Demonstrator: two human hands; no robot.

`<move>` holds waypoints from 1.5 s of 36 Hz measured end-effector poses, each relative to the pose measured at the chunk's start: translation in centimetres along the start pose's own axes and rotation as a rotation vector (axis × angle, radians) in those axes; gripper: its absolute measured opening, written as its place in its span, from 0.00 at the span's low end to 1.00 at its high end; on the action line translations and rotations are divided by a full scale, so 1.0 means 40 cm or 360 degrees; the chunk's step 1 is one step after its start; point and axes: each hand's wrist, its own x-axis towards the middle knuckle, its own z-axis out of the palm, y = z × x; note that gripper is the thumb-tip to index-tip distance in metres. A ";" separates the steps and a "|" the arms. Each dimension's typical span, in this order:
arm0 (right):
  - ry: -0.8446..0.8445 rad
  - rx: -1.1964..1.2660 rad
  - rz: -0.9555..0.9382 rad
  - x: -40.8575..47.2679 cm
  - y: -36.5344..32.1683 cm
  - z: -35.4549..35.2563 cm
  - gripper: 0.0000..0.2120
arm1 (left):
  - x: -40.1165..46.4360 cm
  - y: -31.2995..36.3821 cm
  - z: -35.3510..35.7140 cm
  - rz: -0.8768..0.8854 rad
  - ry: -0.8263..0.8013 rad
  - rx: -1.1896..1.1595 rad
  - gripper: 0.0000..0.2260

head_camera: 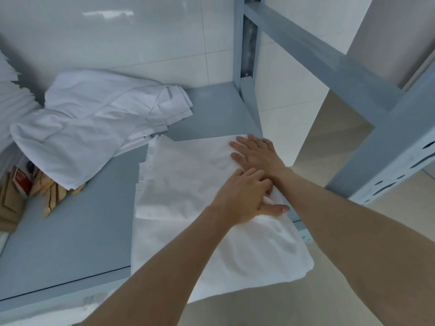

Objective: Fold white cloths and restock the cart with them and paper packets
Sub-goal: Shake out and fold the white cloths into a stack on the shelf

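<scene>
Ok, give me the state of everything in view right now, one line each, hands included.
Left hand: pressing on the near cloth, fingers curled into its fold, thumb out.
Right hand: flat, palm down, fingers spread on the same cloth.
Near cloth: partly folded, near edge overhanging the shelf.
Far cloths: loose heap, some folded edges showing.
Paper packets: scattered at the left, partly under the heap.
Grey shelf: holds all of it.

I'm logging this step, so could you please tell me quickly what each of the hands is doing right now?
Left hand: closed on a fold of the white cloth.
Right hand: open, pressed flat on the same cloth.
</scene>
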 end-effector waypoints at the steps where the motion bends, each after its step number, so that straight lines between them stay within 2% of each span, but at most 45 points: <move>1: -0.0005 -0.0054 0.0062 0.003 -0.003 -0.007 0.26 | -0.011 -0.003 -0.010 0.0047 -0.0007 -0.0023 0.22; 3: -0.0014 -0.0151 0.0221 0.005 -0.018 -0.025 0.26 | -0.039 -0.018 -0.037 0.0104 -0.0058 -0.0006 0.25; 5: 0.0002 -0.0193 0.0352 0.003 -0.044 -0.045 0.26 | -0.068 -0.046 -0.069 0.0101 -0.0206 0.0133 0.32; 7: 0.0071 -0.0164 0.0340 0.000 -0.086 -0.065 0.26 | -0.099 -0.075 -0.100 0.0074 -0.0373 0.0284 0.37; 11: 0.0180 0.0257 0.0074 -0.010 -0.183 -0.117 0.24 | -0.168 -0.122 -0.155 -0.0010 -0.0494 0.0473 0.37; 14: 0.0134 0.0340 -0.0017 -0.021 -0.231 -0.146 0.21 | -0.203 -0.143 -0.193 -0.0085 -0.0698 0.0782 0.39; 16: 0.0128 0.0409 0.0009 -0.025 -0.253 -0.158 0.19 | -0.204 -0.150 -0.221 -0.0166 -0.0753 0.0914 0.32; 18: 0.0163 0.0550 0.0094 -0.029 -0.269 -0.171 0.17 | -0.190 -0.147 -0.245 -0.0119 -0.0615 0.1083 0.22; 20: 0.0209 0.0753 0.0218 -0.031 -0.278 -0.190 0.15 | -0.160 -0.140 -0.267 -0.0033 -0.0350 0.1343 0.15; 22: 0.0336 0.1034 0.0357 -0.035 -0.277 -0.212 0.12 | -0.118 -0.129 -0.278 -0.0057 0.0005 0.1532 0.12; 24: 0.0537 0.1308 0.0484 -0.044 -0.267 -0.240 0.13 | -0.061 -0.111 -0.276 -0.0160 0.0299 0.1516 0.11; 27: 0.0844 0.1227 0.0559 -0.065 -0.238 -0.268 0.11 | 0.040 -0.077 -0.259 -0.0570 0.0522 0.1273 0.12; 29: 0.1052 0.1002 0.0483 -0.086 -0.215 -0.271 0.13 | 0.087 -0.067 -0.239 -0.0942 0.0531 0.0734 0.15; 31: 0.1168 0.0768 0.0313 -0.105 -0.196 -0.263 0.13 | 0.107 -0.073 -0.194 -0.1031 0.0455 0.0354 0.14; 33: 0.1107 0.0495 0.0149 -0.116 -0.181 -0.241 0.14 | 0.096 -0.080 -0.148 -0.0935 0.0281 0.0333 0.13; 37: 0.0652 0.0051 0.0013 -0.120 -0.156 -0.167 0.19 | 0.034 -0.126 -0.068 -0.0877 -0.0128 0.0245 0.19; 40: 0.0295 -0.0156 -0.0051 -0.124 -0.133 -0.095 0.23 | -0.003 -0.171 -0.031 -0.1010 -0.0175 0.0098 0.26; 42: 0.0145 -0.0111 0.0031 -0.126 -0.113 -0.058 0.26 | -0.035 -0.201 -0.008 -0.1083 -0.0184 0.0120 0.29; 48: -0.0006 0.0029 0.0281 -0.092 -0.087 -0.051 0.29 | -0.095 -0.227 0.020 -0.1146 -0.0045 0.0215 0.28; 52: -0.0010 -0.0222 0.0476 -0.060 -0.113 -0.070 0.30 | -0.103 -0.247 0.007 -0.1402 -0.0050 0.0234 0.29; 54: 0.0067 -0.0308 0.0423 -0.050 -0.143 -0.072 0.31 | -0.118 -0.268 -0.005 -0.1492 -0.0051 0.0216 0.30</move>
